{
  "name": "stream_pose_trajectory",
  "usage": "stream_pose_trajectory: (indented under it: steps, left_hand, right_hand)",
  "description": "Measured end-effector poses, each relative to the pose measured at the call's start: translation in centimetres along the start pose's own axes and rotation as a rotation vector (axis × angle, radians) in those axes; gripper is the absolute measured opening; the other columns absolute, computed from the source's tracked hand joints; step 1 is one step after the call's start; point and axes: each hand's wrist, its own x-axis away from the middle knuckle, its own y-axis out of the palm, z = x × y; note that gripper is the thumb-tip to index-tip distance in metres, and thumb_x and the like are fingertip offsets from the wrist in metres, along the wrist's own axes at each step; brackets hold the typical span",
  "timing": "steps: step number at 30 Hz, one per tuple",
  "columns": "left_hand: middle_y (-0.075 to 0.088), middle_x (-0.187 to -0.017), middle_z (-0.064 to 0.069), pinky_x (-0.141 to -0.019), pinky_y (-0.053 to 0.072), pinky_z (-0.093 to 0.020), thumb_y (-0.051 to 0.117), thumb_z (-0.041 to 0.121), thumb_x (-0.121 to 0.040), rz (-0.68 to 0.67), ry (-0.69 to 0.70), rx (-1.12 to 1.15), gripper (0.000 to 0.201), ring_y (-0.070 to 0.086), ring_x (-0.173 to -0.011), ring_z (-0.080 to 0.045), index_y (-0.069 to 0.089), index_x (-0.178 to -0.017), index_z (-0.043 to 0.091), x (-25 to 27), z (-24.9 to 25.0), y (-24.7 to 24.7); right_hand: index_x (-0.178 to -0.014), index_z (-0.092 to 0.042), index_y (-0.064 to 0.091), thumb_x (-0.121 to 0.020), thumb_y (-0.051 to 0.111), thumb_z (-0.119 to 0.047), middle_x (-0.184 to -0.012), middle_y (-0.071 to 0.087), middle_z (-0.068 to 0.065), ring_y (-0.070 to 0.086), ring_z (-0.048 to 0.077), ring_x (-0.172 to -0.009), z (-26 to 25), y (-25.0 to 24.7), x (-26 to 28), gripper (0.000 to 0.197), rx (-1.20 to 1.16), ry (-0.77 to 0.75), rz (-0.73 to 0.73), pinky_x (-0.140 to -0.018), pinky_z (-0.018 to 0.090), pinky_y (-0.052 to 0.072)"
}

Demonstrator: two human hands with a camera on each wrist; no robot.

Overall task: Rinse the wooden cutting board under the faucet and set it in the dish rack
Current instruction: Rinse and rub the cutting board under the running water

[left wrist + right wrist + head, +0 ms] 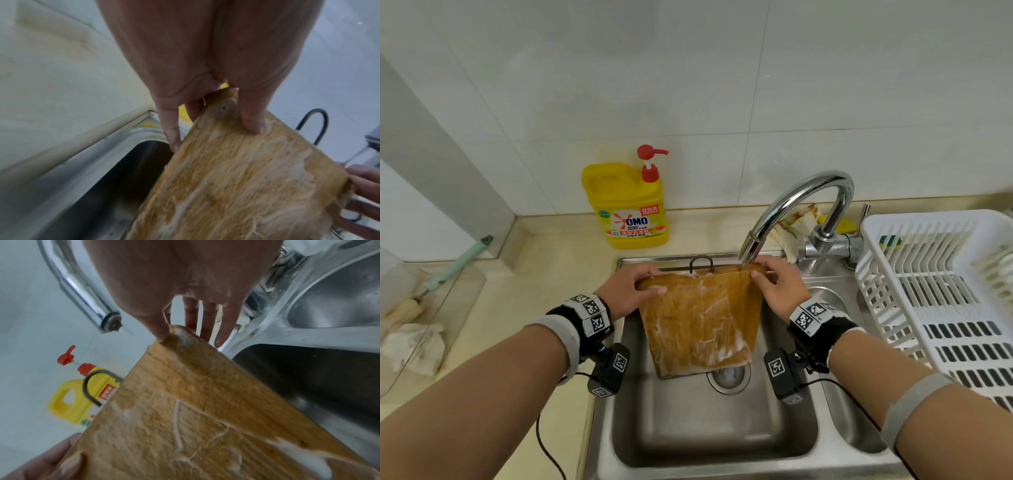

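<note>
The wooden cutting board [702,322] stands nearly upright in the steel sink [722,431], streaked with white suds, its wire hanging loop [701,263] at the top. My left hand [630,291] grips its top left corner, thumb on the front face [255,125]. My right hand [777,287] pinches the top right corner [180,335], thumb in front, fingers behind. The chrome faucet [808,205] arches over, its spout [111,321] just above the board's top edge; a thin stream of water runs from it. The white plastic dish rack [941,291] sits at the right.
A yellow detergent bottle [626,205] with a red pump stands behind the sink. A stained cloth [794,222] and a yellow sponge [846,224] lie by the faucet base. A brush [458,263] and rags lie on the left counter. A second small basin [849,418] sits right.
</note>
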Motion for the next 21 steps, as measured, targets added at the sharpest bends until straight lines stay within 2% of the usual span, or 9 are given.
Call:
stream_pose_trajectory:
  steps: [3, 7, 9, 10, 12, 15, 16, 19, 21]
  left_hand:
    - [0.069, -0.088, 0.003, -0.078, 0.057, -0.031, 0.072, 0.032, -0.089, -0.01, 0.029, -0.066, 0.01, 0.069, -0.083, -0.018, 0.063, -0.088, 0.028, -0.2, 0.1, -0.2]
    - [0.066, -0.083, 0.008, -0.071, 0.05, -0.021, 0.07, 0.029, -0.091, 0.0, 0.058, -0.104, 0.01, 0.065, -0.076, -0.006, 0.061, -0.086, 0.027, 0.3, 0.3, -0.4]
    - [0.064, -0.082, 0.009, -0.068, 0.047, -0.016, 0.07, 0.029, -0.091, 0.005, 0.072, -0.125, 0.012, 0.063, -0.074, -0.005, 0.059, -0.084, 0.029, 0.4, 0.5, -0.3]
    - [0.063, -0.082, 0.009, -0.066, 0.045, -0.013, 0.069, 0.029, -0.091, 0.011, 0.075, -0.14, 0.012, 0.062, -0.074, -0.004, 0.059, -0.085, 0.03, 0.4, 0.5, -0.2]
    - [0.063, -0.084, 0.01, -0.065, 0.043, -0.01, 0.068, 0.029, -0.092, 0.027, 0.076, -0.16, 0.011, 0.061, -0.076, -0.003, 0.059, -0.087, 0.031, 0.4, 0.5, -0.1]
    - [0.063, -0.087, 0.008, -0.068, 0.045, -0.015, 0.068, 0.03, -0.092, 0.043, 0.079, -0.178, 0.008, 0.061, -0.08, -0.006, 0.06, -0.091, 0.031, 0.3, 0.1, -0.3]
    - [0.063, -0.088, 0.007, -0.069, 0.047, -0.017, 0.068, 0.03, -0.092, 0.049, 0.076, -0.185, 0.007, 0.062, -0.081, -0.008, 0.061, -0.092, 0.029, 0.3, 0.0, -0.4]
    - [0.065, -0.089, 0.005, -0.073, 0.051, -0.024, 0.069, 0.031, -0.091, 0.057, 0.063, -0.181, 0.009, 0.064, -0.083, -0.012, 0.064, -0.095, 0.025, 0.1, -0.4, -0.6]
    - [0.066, -0.089, 0.003, -0.075, 0.052, -0.025, 0.07, 0.03, -0.09, 0.039, 0.07, -0.159, 0.009, 0.065, -0.083, -0.014, 0.065, -0.093, 0.023, 0.1, -0.4, -0.8]
  right_hand:
    - [-0.117, -0.018, 0.069, -0.099, 0.056, -0.032, -0.112, 0.065, 0.005, 0.058, 0.022, -0.105, -1.6, 0.6, -0.4, 0.026, 0.105, -0.024, -0.012, -0.092, 0.035, 0.046]
    - [-0.109, -0.016, 0.069, -0.096, 0.058, -0.043, -0.107, 0.067, 0.005, 0.059, 0.022, -0.098, -2.4, 0.3, -0.9, 0.032, 0.118, 0.043, -0.03, -0.084, 0.035, 0.047]
    - [-0.105, -0.021, 0.066, -0.093, 0.062, -0.048, -0.103, 0.068, -0.001, 0.06, 0.019, -0.097, -1.4, -0.2, -1.0, 0.03, 0.068, 0.075, -0.056, -0.085, 0.034, 0.048]
    - [-0.108, -0.023, 0.068, -0.091, 0.065, -0.048, -0.103, 0.068, -0.004, 0.062, 0.017, -0.097, -0.8, -0.5, -0.9, 0.031, 0.026, 0.093, -0.067, -0.086, 0.034, 0.05]
    - [-0.112, -0.023, 0.072, -0.089, 0.07, -0.04, -0.102, 0.073, -0.003, 0.069, 0.018, -0.098, 0.6, -1.1, -0.6, 0.029, -0.111, 0.143, -0.069, -0.086, 0.04, 0.06]
    - [-0.095, -0.022, 0.076, -0.091, 0.071, -0.022, -0.095, 0.079, 0.009, 0.077, 0.02, -0.088, 2.3, -1.5, -0.2, 0.006, -0.158, 0.211, -0.049, -0.083, 0.041, 0.064]
    - [-0.091, -0.024, 0.075, -0.092, 0.07, -0.019, -0.095, 0.079, 0.011, 0.077, 0.02, -0.087, 2.7, -1.4, -0.3, 0.007, -0.15, 0.221, -0.042, -0.083, 0.04, 0.064]
    - [-0.111, -0.026, 0.069, -0.092, 0.07, -0.026, -0.102, 0.076, 0.004, 0.074, 0.02, -0.093, 2.2, -0.9, -0.7, 0.02, -0.139, 0.21, -0.072, -0.083, 0.045, 0.063]
    - [-0.117, -0.029, 0.064, -0.091, 0.069, -0.036, -0.102, 0.071, -0.001, 0.07, 0.022, -0.098, 1.1, -0.4, -1.1, 0.028, -0.147, 0.185, -0.115, -0.083, 0.046, 0.063]
